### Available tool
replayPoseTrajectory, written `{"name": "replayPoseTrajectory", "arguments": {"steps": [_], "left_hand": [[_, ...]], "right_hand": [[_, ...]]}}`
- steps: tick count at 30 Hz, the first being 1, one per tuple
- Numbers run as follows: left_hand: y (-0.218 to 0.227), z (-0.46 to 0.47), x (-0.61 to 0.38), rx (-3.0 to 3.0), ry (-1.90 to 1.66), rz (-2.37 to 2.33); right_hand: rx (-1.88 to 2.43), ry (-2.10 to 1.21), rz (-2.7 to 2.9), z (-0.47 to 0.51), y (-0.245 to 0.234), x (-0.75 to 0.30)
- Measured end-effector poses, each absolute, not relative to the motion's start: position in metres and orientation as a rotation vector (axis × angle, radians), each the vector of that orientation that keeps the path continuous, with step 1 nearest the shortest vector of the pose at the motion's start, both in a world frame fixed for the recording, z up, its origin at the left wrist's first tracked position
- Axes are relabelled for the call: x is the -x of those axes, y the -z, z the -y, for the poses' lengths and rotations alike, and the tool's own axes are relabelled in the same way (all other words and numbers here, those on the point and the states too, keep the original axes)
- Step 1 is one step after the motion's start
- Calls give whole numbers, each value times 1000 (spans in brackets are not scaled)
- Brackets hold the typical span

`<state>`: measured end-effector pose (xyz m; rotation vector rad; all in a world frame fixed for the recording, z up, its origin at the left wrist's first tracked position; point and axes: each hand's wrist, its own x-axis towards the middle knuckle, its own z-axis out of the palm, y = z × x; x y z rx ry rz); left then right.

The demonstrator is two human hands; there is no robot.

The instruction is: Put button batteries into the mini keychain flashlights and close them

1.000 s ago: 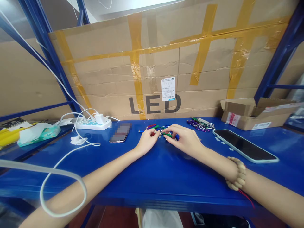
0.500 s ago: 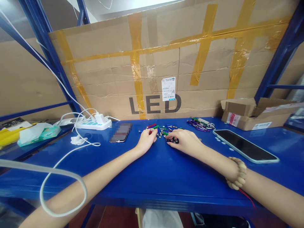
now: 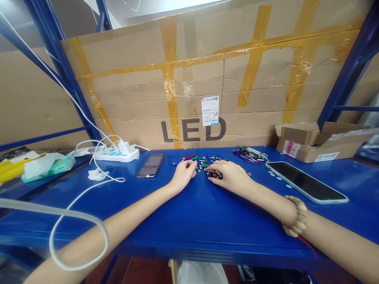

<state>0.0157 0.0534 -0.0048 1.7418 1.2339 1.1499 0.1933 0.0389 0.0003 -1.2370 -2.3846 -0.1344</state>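
Observation:
My left hand is closed, with thumb and fingers pinching a small red metallic tube. Just to its right, my right hand curls its fingers over a small heap of shiny black parts; the fingertips touch them, and part of the heap is hidden under the palm. Between and behind both hands lie several red, green and blue metallic tubes, with small round silvery pieces among them. Further right is a bunch of purple and silver metallic pieces.
On the blue table a light-cased phone lies right, and a dark phone left. A power strip with white cables is at left. An open carton stands back right, before a large cardboard sheet.
My right hand has shifted very slightly over the black parts, its fingers moving a little. My left hand keeps its place with the red tube.

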Motion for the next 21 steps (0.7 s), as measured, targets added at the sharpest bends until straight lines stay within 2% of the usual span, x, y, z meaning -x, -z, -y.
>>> {"name": "replayPoseTrajectory", "arguments": {"steps": [21], "left_hand": [[6,-55,-17,-1724,-1170,-1210]], "right_hand": [[1162,126,2465,-36,-4,-192]]}}
